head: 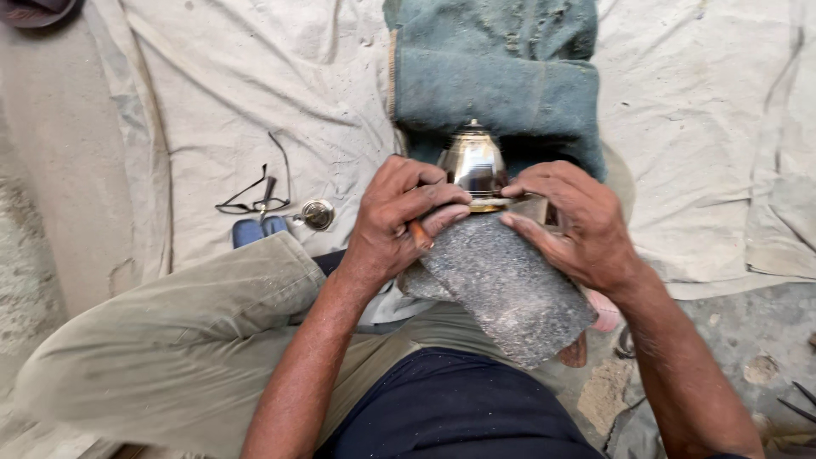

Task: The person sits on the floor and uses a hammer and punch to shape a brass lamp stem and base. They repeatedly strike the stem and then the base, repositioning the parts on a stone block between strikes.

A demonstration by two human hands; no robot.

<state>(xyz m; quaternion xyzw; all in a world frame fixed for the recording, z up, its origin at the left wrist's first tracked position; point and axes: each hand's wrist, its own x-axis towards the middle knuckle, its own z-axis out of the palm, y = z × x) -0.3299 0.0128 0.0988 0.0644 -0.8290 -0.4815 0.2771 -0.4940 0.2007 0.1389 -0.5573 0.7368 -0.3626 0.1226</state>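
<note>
A shiny bell-shaped metal piece point(474, 163) stands at the top end of a grey stone-like block point(510, 289) that leans against my lap. My left hand point(395, 217) curls around the metal piece's left rim and pinches a small brown stick-like tool point(420, 235) against the block. My right hand point(574, 225) presses on the right rim and the block's upper edge, fingers bent. Only the top of the metal piece shows between my hands.
A folded teal cloth point(497, 76) lies behind the metal piece on a pale sheet point(255, 102). Black-framed eyeglasses point(255, 197), a small round metal part point(318, 215) and a blue object point(257, 229) lie beside my left knee. Bare rough ground point(748, 340) is at right.
</note>
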